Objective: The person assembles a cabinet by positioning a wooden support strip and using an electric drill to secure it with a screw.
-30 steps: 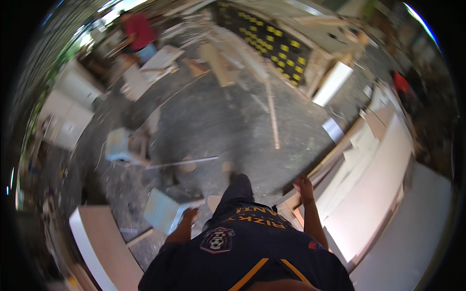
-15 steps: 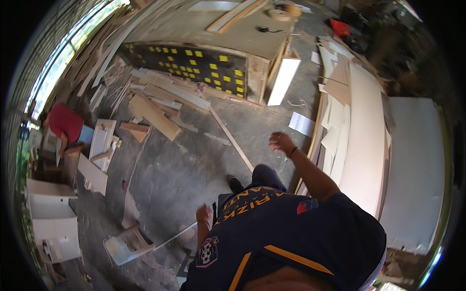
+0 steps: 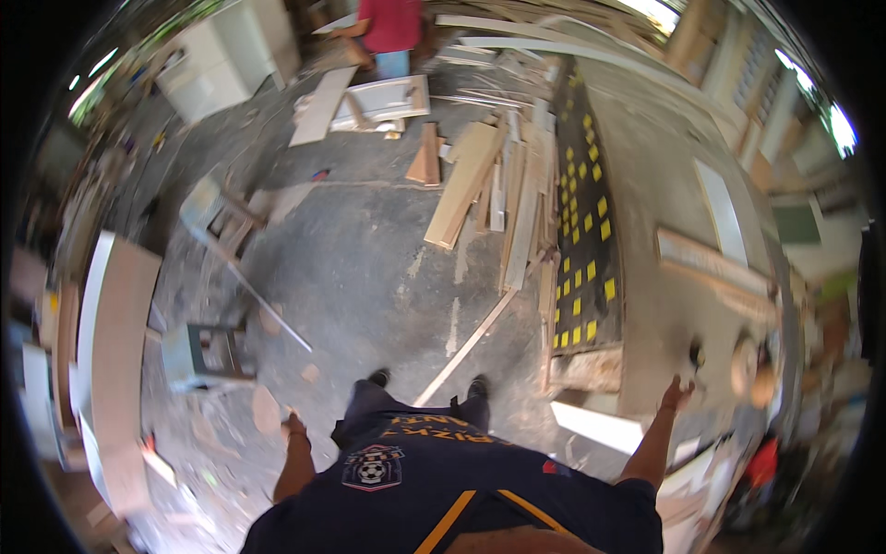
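Note:
My right hand reaches out to the right, fingers apart and with nothing visible in it. It is nearest to a small black tape measure, which lies on a large worktable; I cannot tell whether they touch. A tan roll sits just beyond. My left hand hangs low at my left side, near a round brown patch on the floor. Its fingers are small and blurred, and no held object shows.
Two worn stools stand on the left, with a thin metal strip on the floor. Wooden boards pile beside the worktable. A long narrow strip reaches my feet. A person in red works at the far side.
My view has turned left: the worktable now stands on my right and the person in red at the far middle. My right hand now reaches beside the tape measure; both arms are spread wider.

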Demonstrator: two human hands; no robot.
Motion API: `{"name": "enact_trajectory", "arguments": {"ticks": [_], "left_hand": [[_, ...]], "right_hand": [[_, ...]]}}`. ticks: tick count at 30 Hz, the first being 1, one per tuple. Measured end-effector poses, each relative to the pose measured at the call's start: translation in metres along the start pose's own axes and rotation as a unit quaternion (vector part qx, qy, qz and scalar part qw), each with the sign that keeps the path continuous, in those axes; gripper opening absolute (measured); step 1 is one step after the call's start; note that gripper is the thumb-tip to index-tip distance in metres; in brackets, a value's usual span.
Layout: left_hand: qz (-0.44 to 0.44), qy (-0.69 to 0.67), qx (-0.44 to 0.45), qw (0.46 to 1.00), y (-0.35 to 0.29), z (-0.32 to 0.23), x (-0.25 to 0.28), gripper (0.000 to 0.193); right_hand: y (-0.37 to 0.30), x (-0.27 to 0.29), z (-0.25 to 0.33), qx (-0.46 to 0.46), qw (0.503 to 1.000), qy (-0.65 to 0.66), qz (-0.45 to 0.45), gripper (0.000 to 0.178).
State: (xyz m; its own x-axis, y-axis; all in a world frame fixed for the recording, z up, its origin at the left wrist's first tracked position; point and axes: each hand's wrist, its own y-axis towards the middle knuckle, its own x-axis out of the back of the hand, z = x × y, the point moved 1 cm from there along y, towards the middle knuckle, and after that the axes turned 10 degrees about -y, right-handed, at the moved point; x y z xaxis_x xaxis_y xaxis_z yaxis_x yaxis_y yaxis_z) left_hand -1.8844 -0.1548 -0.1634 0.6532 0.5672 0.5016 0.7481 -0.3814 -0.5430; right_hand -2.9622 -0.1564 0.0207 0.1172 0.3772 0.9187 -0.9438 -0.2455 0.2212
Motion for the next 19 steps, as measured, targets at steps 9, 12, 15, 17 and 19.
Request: {"name": "enact_trajectory", "arguments": {"ticks": [9,12,15,17,19], "left_hand": [[0.133,0.412,-0.049,0.900,-0.288,0.117,0.000,0.031],[0.138,0.526,-0.184,0.819,-0.299,0.107,0.002,0.029],[0.115,0.523,-0.344,0.771,-0.294,0.061,-0.024,0.036],[0.090,0.439,-0.348,0.823,-0.306,0.026,-0.058,0.036],[0.038,0.350,-0.278,0.894,-0.338,0.043,-0.027,0.043]], "right_hand": [[0.147,-0.044,-0.027,-0.016,0.982,-0.028,0.184,0.098],[0.128,0.003,0.039,-0.043,0.945,-0.279,0.167,0.105],[0.186,-0.042,0.035,-0.066,0.972,-0.210,0.084,0.095],[0.177,-0.037,0.044,-0.102,0.982,-0.145,0.057,0.083],[0.059,0.019,0.116,-0.016,0.999,-0.039,-0.013,0.076]]}}
